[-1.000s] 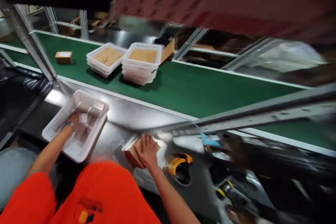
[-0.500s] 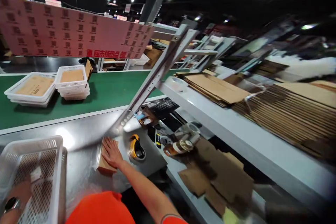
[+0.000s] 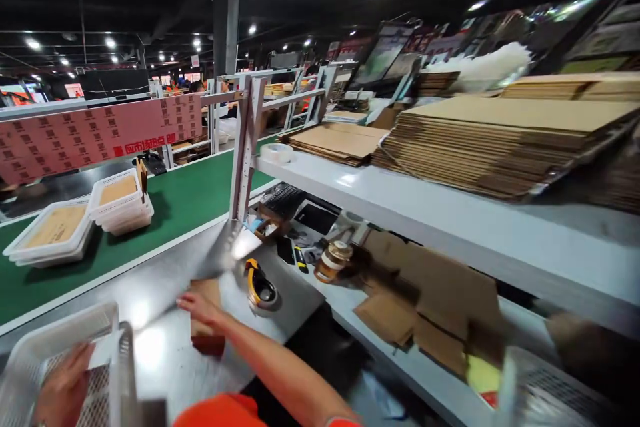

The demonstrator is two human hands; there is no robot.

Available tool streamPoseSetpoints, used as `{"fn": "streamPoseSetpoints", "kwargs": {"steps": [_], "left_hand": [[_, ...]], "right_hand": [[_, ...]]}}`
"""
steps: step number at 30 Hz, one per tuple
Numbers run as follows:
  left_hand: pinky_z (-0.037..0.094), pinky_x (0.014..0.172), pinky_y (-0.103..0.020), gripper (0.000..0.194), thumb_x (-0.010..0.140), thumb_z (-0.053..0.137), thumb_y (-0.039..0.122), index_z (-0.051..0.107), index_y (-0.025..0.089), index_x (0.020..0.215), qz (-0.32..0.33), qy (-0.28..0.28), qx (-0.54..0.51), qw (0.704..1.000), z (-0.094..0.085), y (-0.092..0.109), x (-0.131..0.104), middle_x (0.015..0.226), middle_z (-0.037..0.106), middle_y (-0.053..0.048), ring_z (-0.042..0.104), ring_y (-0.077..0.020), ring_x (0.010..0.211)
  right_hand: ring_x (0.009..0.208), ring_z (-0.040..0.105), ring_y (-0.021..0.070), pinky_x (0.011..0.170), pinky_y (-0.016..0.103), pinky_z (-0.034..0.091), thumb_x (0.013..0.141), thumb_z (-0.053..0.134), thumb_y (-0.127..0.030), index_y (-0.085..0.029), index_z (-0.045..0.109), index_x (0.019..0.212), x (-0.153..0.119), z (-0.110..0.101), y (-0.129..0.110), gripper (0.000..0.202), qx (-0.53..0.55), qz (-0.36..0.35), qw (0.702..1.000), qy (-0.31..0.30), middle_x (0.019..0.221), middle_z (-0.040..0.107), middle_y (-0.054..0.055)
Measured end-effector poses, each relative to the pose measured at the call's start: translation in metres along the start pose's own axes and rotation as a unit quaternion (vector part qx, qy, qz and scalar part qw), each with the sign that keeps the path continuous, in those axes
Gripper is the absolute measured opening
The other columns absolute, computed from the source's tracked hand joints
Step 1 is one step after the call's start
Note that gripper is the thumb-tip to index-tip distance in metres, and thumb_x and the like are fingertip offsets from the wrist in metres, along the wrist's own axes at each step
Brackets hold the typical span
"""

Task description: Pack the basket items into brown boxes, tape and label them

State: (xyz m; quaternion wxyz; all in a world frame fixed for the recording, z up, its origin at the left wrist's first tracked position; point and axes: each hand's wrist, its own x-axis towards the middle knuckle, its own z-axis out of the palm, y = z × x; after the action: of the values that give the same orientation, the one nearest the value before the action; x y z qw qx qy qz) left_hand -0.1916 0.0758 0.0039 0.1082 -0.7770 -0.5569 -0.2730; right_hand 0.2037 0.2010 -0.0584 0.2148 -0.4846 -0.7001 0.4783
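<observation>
A small brown cardboard box [image 3: 213, 293] lies on the metal worktop [image 3: 170, 373]. My right hand [image 3: 200, 310] is over the box, fingers stretched out to the left past its edge; whether the palm touches it is hard to tell. At the lower left, my left hand [image 3: 67, 380] is in the white perforated basket [image 3: 113, 317], its fingers closed on a small white paper [image 3: 101, 351]. To the right of the box stands a yellow and black tape dispenser [image 3: 260, 287].
Behind the worktop runs a green conveyor [image 3: 193, 197] with stacked white trays [image 3: 123, 210]. A metal post [image 3: 243, 153] and a white shelf [image 3: 400, 193] bearing cardboard stacks [image 3: 490, 140] rise at the right. Below lie a tape roll [image 3: 334, 260] and flat cardboard [image 3: 425, 280].
The view has turned right and levelled. My right hand has lifted its fingers off the box top and shifted left across it. My left hand has risen in the basket with the white paper.
</observation>
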Motion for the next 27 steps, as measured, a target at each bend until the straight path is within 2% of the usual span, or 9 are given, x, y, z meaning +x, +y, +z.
{"fn": "streamPoseSetpoints", "kwargs": {"steps": [2, 5, 8, 10, 13, 16, 19, 22, 27], "left_hand": [[0.078, 0.098, -0.055, 0.051, 0.083, 0.059, 0.026, 0.095, 0.051, 0.109, 0.021, 0.042, -0.072, 0.996, 0.023, 0.027, 0.007, 0.124, 0.094, 0.007, 0.090, -0.0367, 0.119], [0.062, 0.127, -0.069, 0.047, 0.089, 0.064, 0.025, 0.095, 0.051, 0.113, 0.029, -0.026, -0.189, 0.981, 0.054, 0.087, 0.032, 0.142, 0.089, 0.000, 0.080, -0.0402, 0.144], [0.046, 0.141, -0.073, 0.028, 0.091, 0.071, 0.034, 0.093, 0.048, 0.103, -0.043, -0.096, -0.278, 0.955, 0.074, 0.150, 0.057, 0.146, 0.087, -0.003, 0.071, -0.0432, 0.155], [0.044, 0.143, -0.071, 0.025, 0.091, 0.075, 0.046, 0.091, 0.043, 0.110, -0.124, -0.083, -0.318, 0.936, 0.082, 0.187, 0.067, 0.154, 0.082, -0.007, 0.064, -0.0453, 0.162], [0.056, 0.131, -0.069, 0.056, 0.088, 0.075, 0.070, 0.085, 0.032, 0.129, -0.261, -0.067, -0.407, 0.873, 0.096, 0.238, 0.069, 0.156, 0.078, -0.018, 0.069, -0.0465, 0.156], [0.071, 0.102, -0.061, 0.079, 0.072, 0.083, 0.091, 0.084, 0.025, 0.116, -0.326, -0.210, -0.514, 0.765, 0.112, 0.289, 0.063, 0.123, 0.087, -0.019, 0.085, -0.0433, 0.120], [0.069, 0.081, -0.050, 0.074, 0.062, 0.092, 0.094, 0.084, 0.025, 0.088, -0.327, -0.319, -0.563, 0.689, 0.122, 0.332, 0.060, 0.090, 0.085, -0.017, 0.086, -0.0372, 0.091], [0.065, 0.073, -0.044, 0.069, 0.063, 0.097, 0.086, 0.085, 0.021, 0.082, -0.352, -0.295, -0.577, 0.676, 0.118, 0.361, 0.066, 0.084, 0.085, -0.019, 0.084, -0.0334, 0.082], [0.064, 0.072, -0.034, 0.040, 0.080, 0.102, 0.051, 0.083, 0.016, 0.085, -0.405, -0.281, -0.570, 0.657, 0.108, 0.389, 0.083, 0.086, 0.088, -0.015, 0.083, -0.0263, 0.080]], "right_hand": [[0.103, 0.085, 0.0314, 0.086, 0.045, 0.067, 0.106, 0.053, -0.075, -0.026, 0.083, 0.104, -0.023, 0.015, -0.014, 0.058, 0.152, 0.021, 0.984, -0.090, 0.114, 0.089, 0.012], [0.080, 0.081, 0.0245, 0.074, 0.037, 0.063, 0.084, 0.082, -0.082, -0.027, 0.079, 0.086, -0.068, 0.024, -0.021, 0.054, 0.357, 0.038, 0.915, -0.185, 0.091, 0.085, 0.005], [0.067, 0.073, 0.0189, 0.066, 0.032, 0.056, 0.066, 0.099, -0.073, -0.029, 0.079, 0.081, -0.114, 0.013, -0.008, 0.050, 0.412, 0.045, 0.903, -0.110, 0.079, 0.081, 0.001], [0.068, 0.073, 0.0195, 0.065, 0.033, 0.055, 0.064, 0.099, -0.076, -0.030, 0.082, 0.083, -0.140, 0.000, 0.007, 0.052, 0.428, 0.058, 0.901, -0.023, 0.080, 0.082, 0.001], [0.083, 0.080, 0.0262, 0.076, 0.041, 0.062, 0.069, 0.096, -0.081, -0.032, 0.085, 0.089, -0.174, -0.017, 0.028, 0.054, 0.437, 0.054, 0.891, 0.112, 0.089, 0.087, 0.003], [0.096, 0.082, 0.0308, 0.092, 0.049, 0.065, 0.077, 0.093, -0.085, -0.028, 0.085, 0.090, -0.201, -0.028, 0.040, 0.059, 0.418, 0.038, 0.888, 0.188, 0.095, 0.088, 0.007], [0.086, 0.078, 0.0284, 0.094, 0.049, 0.065, 0.077, 0.091, -0.090, -0.024, 0.082, 0.083, -0.221, -0.037, 0.041, 0.067, 0.400, 0.036, 0.890, 0.214, 0.086, 0.084, 0.006], [0.086, 0.078, 0.0285, 0.092, 0.049, 0.066, 0.075, 0.090, -0.093, -0.024, 0.081, 0.083, -0.238, -0.047, 0.037, 0.070, 0.424, 0.044, 0.875, 0.230, 0.087, 0.083, 0.007], [0.099, 0.082, 0.0306, 0.094, 0.046, 0.068, 0.073, 0.098, -0.081, -0.026, 0.085, 0.094, -0.263, -0.062, 0.042, 0.061, 0.500, 0.064, 0.831, 0.236, 0.099, 0.088, 0.009]]}}
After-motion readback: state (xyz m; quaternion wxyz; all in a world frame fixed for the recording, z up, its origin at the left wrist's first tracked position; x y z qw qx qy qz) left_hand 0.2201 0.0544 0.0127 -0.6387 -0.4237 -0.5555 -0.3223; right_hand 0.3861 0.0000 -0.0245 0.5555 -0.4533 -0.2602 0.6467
